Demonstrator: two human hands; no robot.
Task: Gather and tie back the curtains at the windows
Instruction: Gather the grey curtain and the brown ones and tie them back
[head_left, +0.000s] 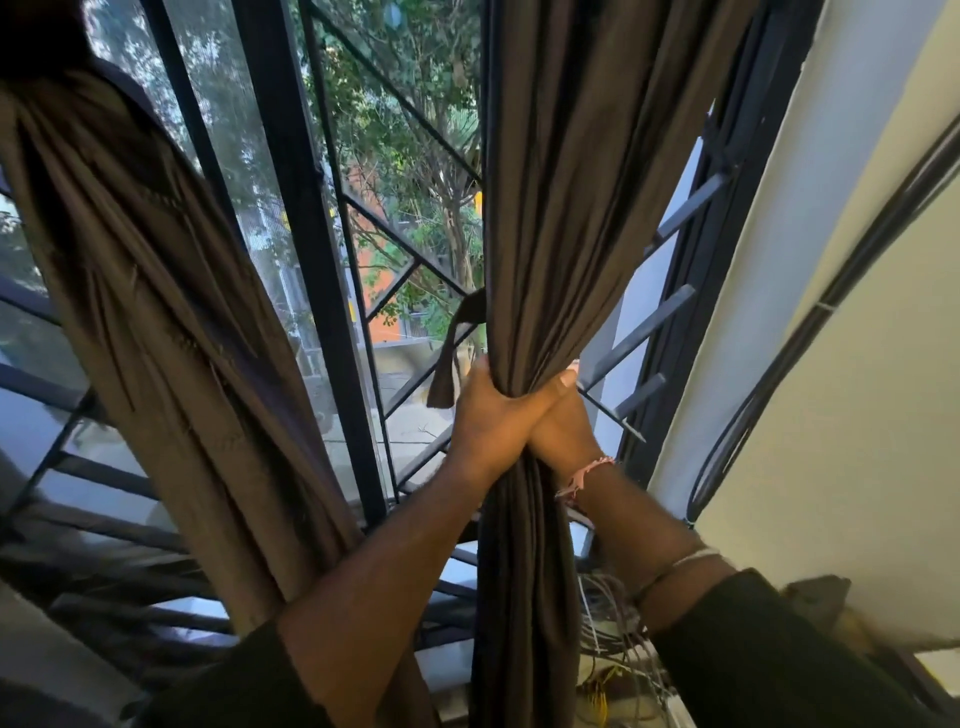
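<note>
Now curtain (540, 208) gripped tight by left hand (493, 410) and right hand (563, 415); folds best kept bunched while tie (452, 358) is wrapped.

No readable text or labels

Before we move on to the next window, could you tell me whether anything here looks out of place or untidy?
Nothing looks damaged. The tieback strap dangles loose left of the right curtain, which both hands grip, so it is not yet tied. A tangle of wires sits below by the wall.
</note>
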